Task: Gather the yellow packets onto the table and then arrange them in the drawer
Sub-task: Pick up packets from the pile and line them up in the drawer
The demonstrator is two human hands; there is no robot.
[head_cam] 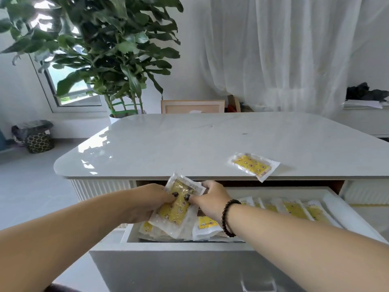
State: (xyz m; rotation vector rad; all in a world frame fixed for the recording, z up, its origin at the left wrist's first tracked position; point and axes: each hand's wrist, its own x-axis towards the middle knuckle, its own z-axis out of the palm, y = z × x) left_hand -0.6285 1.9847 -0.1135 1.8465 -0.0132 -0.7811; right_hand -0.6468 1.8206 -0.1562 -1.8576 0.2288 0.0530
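Both hands hold a small stack of yellow packets (176, 207) in clear wrappers over the left part of the open white drawer (168, 245). My left hand (150, 199) grips the stack from the left, thumb on top. My right hand (210, 197), with a dark bead bracelet on the wrist, grips it from the right. Several more yellow packets (294, 209) stand in a row along the drawer, and others lie under the held stack. One yellow packet (253, 166) lies alone on the white table (189, 144) near its front edge.
A big leafy plant (109, 51) in a white pot stands behind the table's left corner. A patterned bin (39, 140) sits on the floor at the left. White curtains hang behind, and a wooden frame (192, 106) leans beyond the table.
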